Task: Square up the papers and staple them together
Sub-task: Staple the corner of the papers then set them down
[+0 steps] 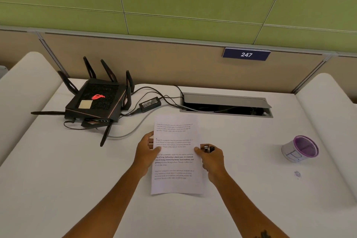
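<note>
A stack of printed white papers [176, 181] lies lengthwise on the white desk [77, 189], in front of me. My left hand [147, 151] grips the stack's left edge, thumb on top of the text. My right hand [211, 157] is at the right edge, thumb resting on the paper. That hand also holds a small black and silver stapler [207, 149], which sticks up between its fingers. How many sheets are in the stack I cannot tell.
A black router [94, 102] with antennas stands at the back left, its cables and power brick [149, 104] trailing to an open cable hatch [226, 105]. A purple-rimmed cup [300, 149] sits at the right. White padded dividers flank the desk.
</note>
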Action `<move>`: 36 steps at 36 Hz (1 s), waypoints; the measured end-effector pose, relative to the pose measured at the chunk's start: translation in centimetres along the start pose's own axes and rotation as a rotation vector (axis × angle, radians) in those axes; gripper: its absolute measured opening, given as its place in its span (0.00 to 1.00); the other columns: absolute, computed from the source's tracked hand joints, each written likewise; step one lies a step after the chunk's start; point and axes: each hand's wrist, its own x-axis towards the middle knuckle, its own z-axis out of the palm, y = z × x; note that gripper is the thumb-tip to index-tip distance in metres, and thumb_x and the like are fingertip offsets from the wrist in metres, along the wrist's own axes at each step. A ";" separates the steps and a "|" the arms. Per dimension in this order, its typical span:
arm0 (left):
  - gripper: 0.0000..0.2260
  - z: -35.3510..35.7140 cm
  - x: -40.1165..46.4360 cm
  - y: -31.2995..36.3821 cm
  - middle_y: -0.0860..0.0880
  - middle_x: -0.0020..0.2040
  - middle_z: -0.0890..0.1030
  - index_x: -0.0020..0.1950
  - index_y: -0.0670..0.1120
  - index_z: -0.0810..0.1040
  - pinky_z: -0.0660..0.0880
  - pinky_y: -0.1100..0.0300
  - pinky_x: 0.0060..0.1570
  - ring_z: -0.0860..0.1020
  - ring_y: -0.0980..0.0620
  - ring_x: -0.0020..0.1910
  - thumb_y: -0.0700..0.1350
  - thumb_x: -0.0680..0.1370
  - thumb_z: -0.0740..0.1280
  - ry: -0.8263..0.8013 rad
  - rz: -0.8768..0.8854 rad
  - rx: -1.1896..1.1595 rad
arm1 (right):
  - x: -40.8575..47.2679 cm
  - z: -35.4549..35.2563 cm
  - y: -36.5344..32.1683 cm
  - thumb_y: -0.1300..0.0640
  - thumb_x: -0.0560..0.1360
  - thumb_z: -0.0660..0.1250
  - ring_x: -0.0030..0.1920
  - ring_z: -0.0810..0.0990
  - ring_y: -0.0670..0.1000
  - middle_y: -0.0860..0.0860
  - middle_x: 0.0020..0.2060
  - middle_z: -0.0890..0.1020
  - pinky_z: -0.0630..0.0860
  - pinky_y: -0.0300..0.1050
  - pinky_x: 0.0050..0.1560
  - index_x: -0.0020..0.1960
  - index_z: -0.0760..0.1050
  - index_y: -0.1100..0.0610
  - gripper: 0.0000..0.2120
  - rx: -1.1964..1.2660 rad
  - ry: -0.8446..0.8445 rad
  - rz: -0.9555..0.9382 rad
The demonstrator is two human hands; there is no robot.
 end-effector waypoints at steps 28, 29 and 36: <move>0.32 0.3 9.8 -2.3 0.44 0.73 0.71 0.81 0.49 0.65 0.81 0.50 0.62 0.75 0.44 0.71 0.40 0.80 0.74 0.079 0.134 0.509 | 10.5 4.6 1.7 0.55 0.73 0.79 0.46 0.85 0.49 0.46 0.44 0.85 0.84 0.48 0.51 0.49 0.82 0.51 0.08 -0.379 0.142 -0.128; 0.33 0.3 9.7 -2.3 0.44 0.75 0.70 0.82 0.48 0.64 0.80 0.49 0.64 0.74 0.43 0.73 0.40 0.80 0.74 0.077 0.133 0.524 | 10.5 4.7 1.7 0.54 0.73 0.78 0.46 0.85 0.49 0.46 0.44 0.85 0.83 0.48 0.51 0.49 0.82 0.50 0.08 -0.395 0.144 -0.131; 0.32 0.6 9.6 -1.7 0.43 0.80 0.64 0.83 0.47 0.64 0.73 0.46 0.73 0.65 0.41 0.79 0.42 0.81 0.73 0.087 0.128 0.613 | 10.7 4.9 1.7 0.52 0.73 0.78 0.46 0.84 0.50 0.45 0.44 0.85 0.84 0.50 0.51 0.50 0.82 0.51 0.09 -0.498 0.156 -0.155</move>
